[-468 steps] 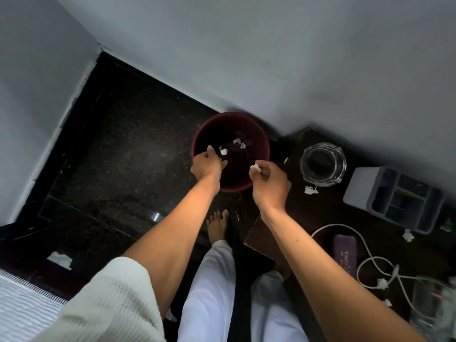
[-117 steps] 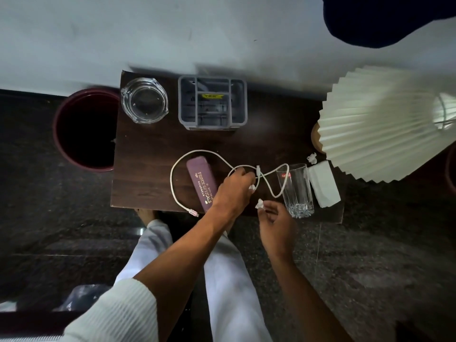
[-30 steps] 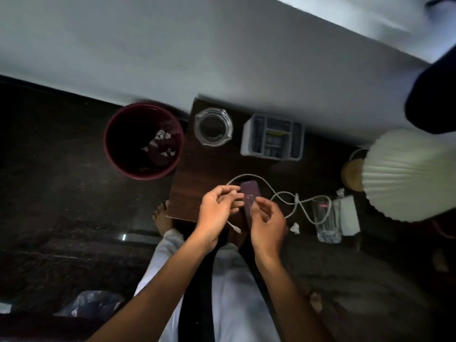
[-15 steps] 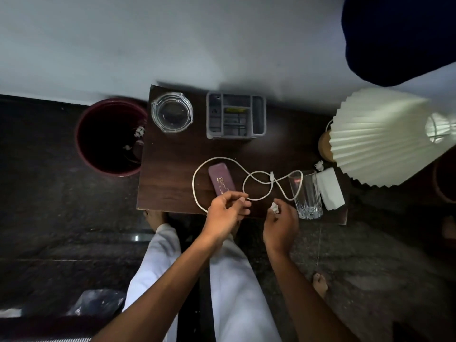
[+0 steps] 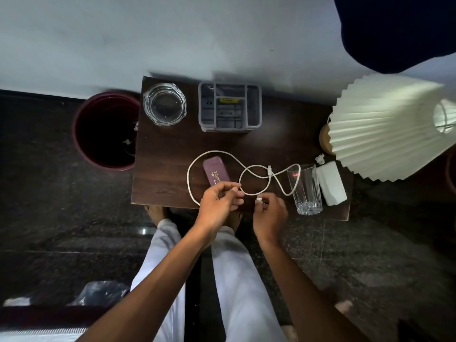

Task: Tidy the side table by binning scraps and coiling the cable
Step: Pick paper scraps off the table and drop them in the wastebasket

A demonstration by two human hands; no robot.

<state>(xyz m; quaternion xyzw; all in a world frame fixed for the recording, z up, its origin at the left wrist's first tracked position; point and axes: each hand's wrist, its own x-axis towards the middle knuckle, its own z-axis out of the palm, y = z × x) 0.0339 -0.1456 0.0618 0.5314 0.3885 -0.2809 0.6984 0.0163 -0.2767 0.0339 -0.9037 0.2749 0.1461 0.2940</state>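
Pinching the white cable (image 5: 269,170) between thumb and forefinger at the side table's (image 5: 167,149) front edge, your left hand (image 5: 220,204) sits just beside your right hand (image 5: 270,214), whose fingertips grip a small white scrap (image 5: 259,199). The cable lies looped across the table's front half, one loop around a purple case (image 5: 215,172), another beside a glass (image 5: 306,191). The bin (image 5: 77,134) stands off the left edge.

Pale wall (image 5: 148,33); dark speckled floor (image 5: 49,218); pleated white lampshade (image 5: 382,129).

White cable (image 5: 212,154), maroon bin (image 5: 81,144), grey organiser (image 5: 257,107)
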